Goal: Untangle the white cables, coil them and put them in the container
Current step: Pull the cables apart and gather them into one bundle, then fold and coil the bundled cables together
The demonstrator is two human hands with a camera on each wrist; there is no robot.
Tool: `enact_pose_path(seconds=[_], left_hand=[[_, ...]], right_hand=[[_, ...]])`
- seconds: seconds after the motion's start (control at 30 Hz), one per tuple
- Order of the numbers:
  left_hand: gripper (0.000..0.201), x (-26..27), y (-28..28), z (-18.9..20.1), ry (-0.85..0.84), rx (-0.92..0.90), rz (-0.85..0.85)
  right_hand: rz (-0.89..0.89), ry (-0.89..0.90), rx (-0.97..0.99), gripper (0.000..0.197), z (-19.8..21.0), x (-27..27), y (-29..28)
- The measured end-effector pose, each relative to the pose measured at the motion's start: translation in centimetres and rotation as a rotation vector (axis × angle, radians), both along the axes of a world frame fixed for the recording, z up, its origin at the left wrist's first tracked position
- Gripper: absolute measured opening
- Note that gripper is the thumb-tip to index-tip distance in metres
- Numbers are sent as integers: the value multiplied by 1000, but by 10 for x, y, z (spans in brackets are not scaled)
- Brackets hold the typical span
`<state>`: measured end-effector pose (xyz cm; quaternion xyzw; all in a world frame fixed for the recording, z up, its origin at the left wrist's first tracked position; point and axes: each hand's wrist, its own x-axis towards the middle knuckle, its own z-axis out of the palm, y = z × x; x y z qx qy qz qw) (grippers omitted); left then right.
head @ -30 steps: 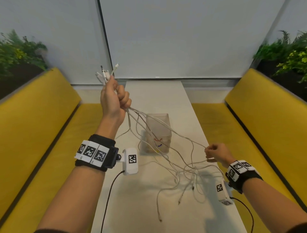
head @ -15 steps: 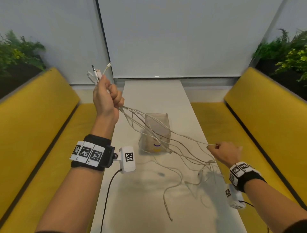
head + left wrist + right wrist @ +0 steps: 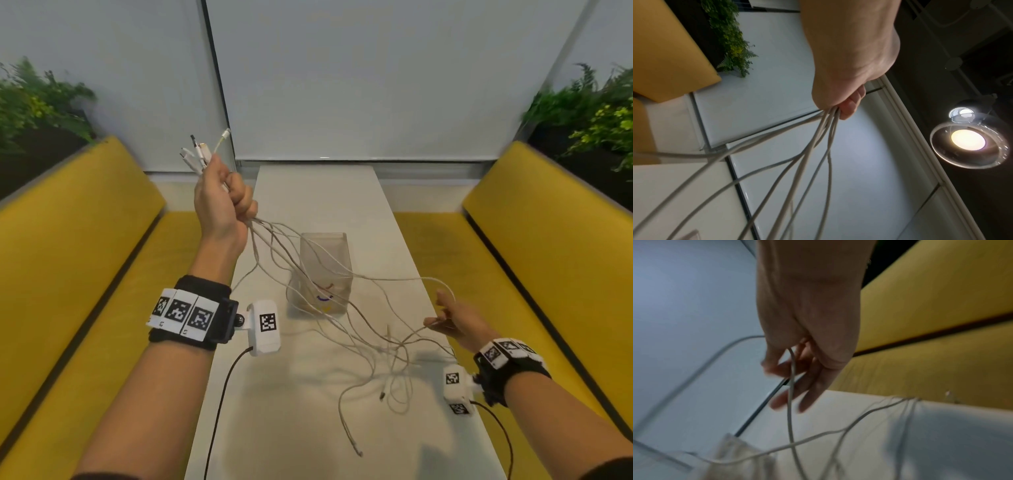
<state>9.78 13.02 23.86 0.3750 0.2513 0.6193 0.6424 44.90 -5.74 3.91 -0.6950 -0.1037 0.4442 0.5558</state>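
Note:
My left hand [image 3: 222, 202] is raised to the left of the table and grips a bundle of white cables [image 3: 387, 349]. Their plug ends [image 3: 202, 150] stick up above the fist. In the left wrist view the strands [image 3: 818, 146] fan out from under my curled fingers [image 3: 849, 110]. They slope down to the right across the clear container [image 3: 325, 238] and end in a loose tangle on the table. My right hand [image 3: 455, 318] hovers at the table's right edge, blurred. One cable [image 3: 790, 402] hooks round its thumb, with the other fingers loosely spread.
The narrow white table [image 3: 291, 428] runs away from me between two yellow benches [image 3: 68, 267] [image 3: 555, 260]. Plants [image 3: 41, 102] stand behind each bench. A free cable end [image 3: 358, 453] lies near the front of the table. A lit lamp [image 3: 968, 139] hangs overhead.
My left hand has stayed raised with the bundle. My right hand has drawn its cable out to the right and its fingers have loosened. The tangle has spread and hangs lower.

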Motion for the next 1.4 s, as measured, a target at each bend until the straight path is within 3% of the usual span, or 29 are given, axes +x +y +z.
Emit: enact_pose_path(seconds=[0.07, 0.13, 0.2, 0.27, 0.3, 0.37, 0.4, 0.47, 0.53, 0.63, 0.73, 0.8, 1.0, 1.07, 1.2, 1.23, 1.3, 1.4], left_hand=[[40, 11, -6, -1, 23, 19, -38], [39, 19, -11, -3, 71, 44, -62], [39, 23, -12, -3, 119, 77, -69], [40, 19, -11, 1, 136, 106, -44], [41, 14, -9, 4, 125, 117, -22], [41, 0, -6, 14, 77, 126, 32], [42, -8, -4, 18, 55, 127, 58], [42, -18, -1, 23, 38, 126, 89], [43, -23, 0, 22, 55, 133, 103], [43, -20, -2, 16, 68, 121, 86], [40, -7, -10, 7, 86, 122, -7], [38, 8, -16, -2, 110, 132, -95], [39, 60, -44, -24, 132, 133, -354], [45, 69, -53, -27, 143, 121, -414], [55, 72, -66, -25, 144, 95, -466], [56, 70, -67, -23, 136, 91, -479], [56, 61, -66, -18, 86, 62, -481], [51, 39, -54, 1, -48, 24, -415]], right_hand=[[-16, 47, 44, 40, 15, -12, 14], [101, -150, 36, 45, 24, -22, 28], [381, -678, -72, 48, 27, -26, 35], [690, -1376, -334, 48, 25, -23, 33], [818, -1606, -468, 43, 23, -17, 29], [1023, -1766, -763, 34, 16, -6, 18], [1061, -1724, -874, 28, 8, 4, 10], [1040, -1449, -931, 19, -5, 17, -7], [973, -1256, -950, 32, -15, 29, -14], [860, -1138, -1019, 47, -23, 42, -14], [903, -1080, -1018, 60, -11, 34, -4], [985, -1072, -834, 79, 10, 12, 10], [859, -785, 279, 117, 92, -104, 56], [901, -693, 455, 106, 116, -142, 64], [842, -485, 596, 14, 125, -171, 75], [829, -408, 602, 7, 122, -172, 75], [847, -359, 537, 27, 111, -166, 73], [915, -439, 345, 48, 85, -149, 60]])
